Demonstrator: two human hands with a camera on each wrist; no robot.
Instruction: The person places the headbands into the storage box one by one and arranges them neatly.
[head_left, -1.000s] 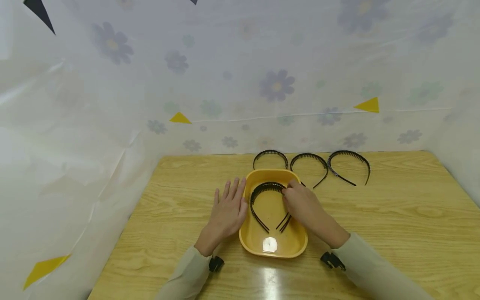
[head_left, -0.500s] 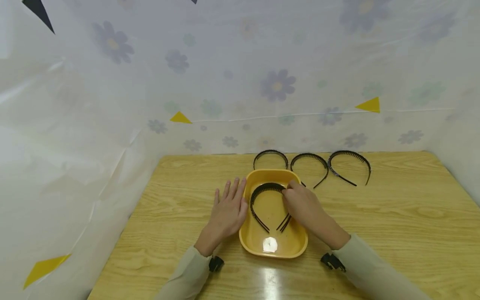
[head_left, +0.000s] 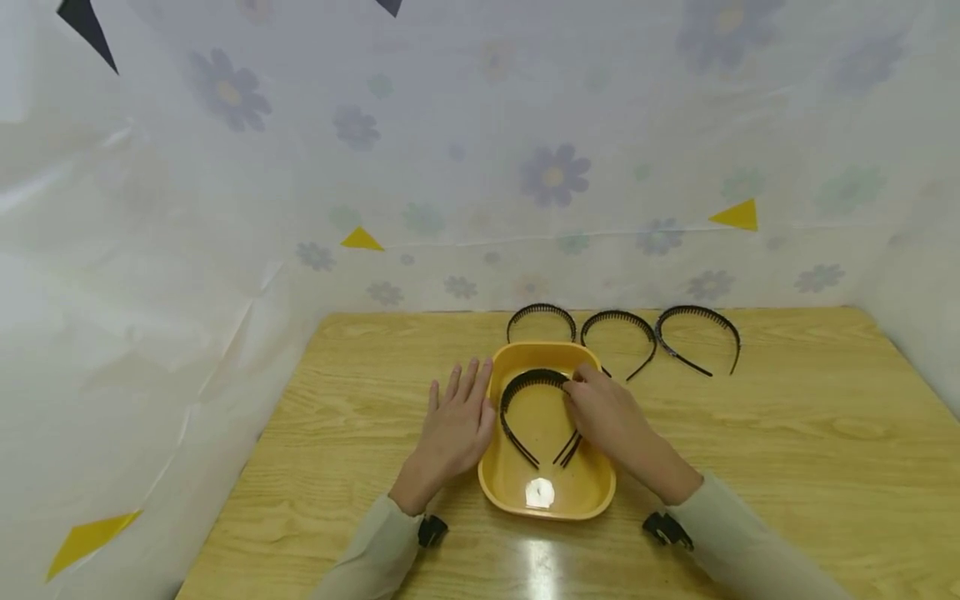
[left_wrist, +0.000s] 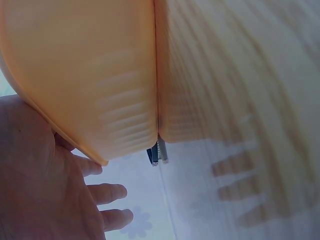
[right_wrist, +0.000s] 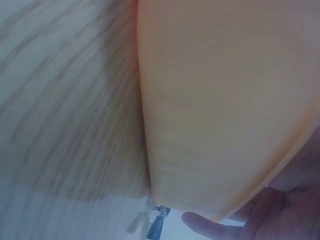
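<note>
A yellow plastic basin (head_left: 540,510) sits on the table, with several black toothed headbands (head_left: 534,379) nested together inside it. My left hand (head_left: 453,425) rests along the basin's left rim with its fingers straight and spread; the left wrist view also has this hand (left_wrist: 50,175) against the rim. Reaching over the right rim, my right hand (head_left: 609,412) has its fingers curled at the right side of the headbands and seems to pinch them; its fingertips are hidden. In the right wrist view the hand (right_wrist: 280,215) lies over the basin's edge, one finger outside.
Behind the basin lie three more black headbands: a left one (head_left: 542,308), a middle one (head_left: 618,317) and a right one (head_left: 697,312). The wooden table (head_left: 787,450) ends at a white flower-printed sheet (head_left: 465,192).
Both hands, the basin and the headbands stay as they were. Only the head view has shifted very slightly.
</note>
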